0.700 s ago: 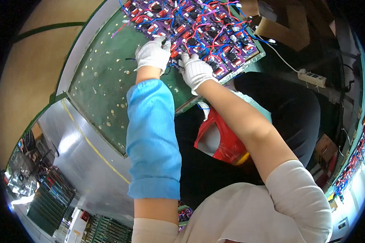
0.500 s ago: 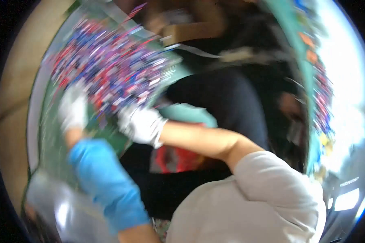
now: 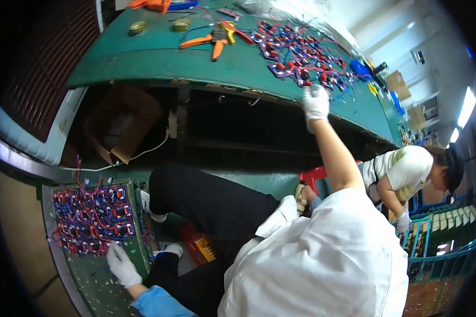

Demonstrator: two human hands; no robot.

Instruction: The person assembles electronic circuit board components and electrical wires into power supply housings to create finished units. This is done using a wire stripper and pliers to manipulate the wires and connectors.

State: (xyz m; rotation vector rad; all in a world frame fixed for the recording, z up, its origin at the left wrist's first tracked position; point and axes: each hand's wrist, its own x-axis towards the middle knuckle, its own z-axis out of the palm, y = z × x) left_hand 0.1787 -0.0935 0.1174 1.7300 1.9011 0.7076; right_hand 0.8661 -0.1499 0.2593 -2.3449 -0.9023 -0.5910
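Grips unclear: left hand by lower boards, right hand by upper boards, pliers left of these.

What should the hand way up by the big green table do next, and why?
Perhaps the right hand should gently pinch the nearest circuit board, because it is right at the near side of the pile on the green table. Whether it grips one is unclear.

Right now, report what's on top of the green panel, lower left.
Purple circuit boards cover the upper part of the green panel, and the left hand is at their lower edge. The surface beneath them is hidden.
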